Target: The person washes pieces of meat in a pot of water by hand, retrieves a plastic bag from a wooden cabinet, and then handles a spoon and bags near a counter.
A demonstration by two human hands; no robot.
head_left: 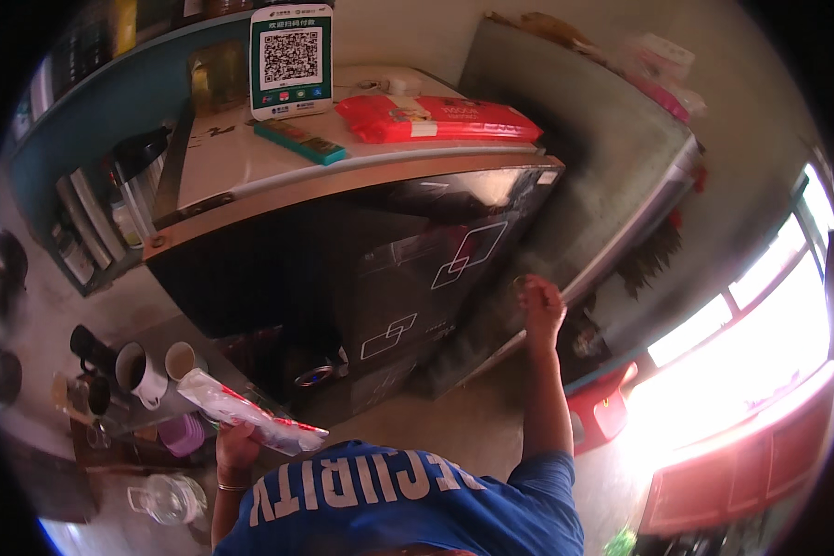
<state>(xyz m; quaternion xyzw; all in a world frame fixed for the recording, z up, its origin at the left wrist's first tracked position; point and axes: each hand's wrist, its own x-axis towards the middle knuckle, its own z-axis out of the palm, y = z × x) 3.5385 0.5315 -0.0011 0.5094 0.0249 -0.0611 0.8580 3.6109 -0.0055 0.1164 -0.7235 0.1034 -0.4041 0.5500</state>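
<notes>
At the lower left, my left hand (236, 445), with a bracelet at the wrist, grips a clear plastic package with red print (250, 410). My right hand (543, 306) is raised at the right, its fingers curled in front of a grey panel beside the black cabinet. A small thin thing may be at its fingertips, too blurred to name. Between and beyond the hands stands the cabinet with a glossy black patterned front (389, 278). On its white top lie a red noodle packet (445, 118) and a teal-edged narrow box (299, 141), near an upright payment-code stand (292, 62).
Mugs (141, 375) and purple plastic bowls (183, 434) stand at the left, above a clear plastic jug (174, 499). A teal shelf (132, 69) holds bottles and other items. At the right are a red chair (601, 410), a bright window (757, 333) and a red wooden cabinet (730, 472).
</notes>
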